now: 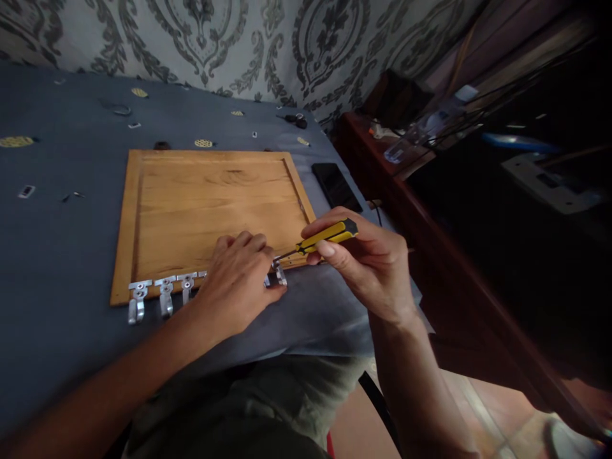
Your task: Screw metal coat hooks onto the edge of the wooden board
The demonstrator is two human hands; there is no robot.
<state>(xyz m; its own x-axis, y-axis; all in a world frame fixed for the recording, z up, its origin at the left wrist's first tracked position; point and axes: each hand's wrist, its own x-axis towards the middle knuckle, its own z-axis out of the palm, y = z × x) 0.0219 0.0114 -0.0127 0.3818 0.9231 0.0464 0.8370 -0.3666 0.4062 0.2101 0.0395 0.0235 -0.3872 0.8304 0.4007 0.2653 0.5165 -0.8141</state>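
Observation:
A framed wooden panel (215, 210) lies flat on the blue cloth. Silver metal hooks (166, 296) run along its near edge, with screw heads visible on their plates. My right hand (368, 261) grips a yellow and black screwdriver (325, 237), its shaft pointing left and down. The tip meets a metal hook (280, 274) near the panel's right end. My left hand (241, 274) is closed around that same hook, its thumb below and its fingers resting over the panel edge. It covers part of the row of hooks. Small holes show in the frame right of the tip.
A black phone (337, 186) lies right of the panel. Two small screws (79, 194) and a dark tool (294, 120) rest on the cloth. To the right stands a dark red wooden table (382, 159) with a clear plastic bottle (447, 115). Patterned wall (205, 38) closes the back.

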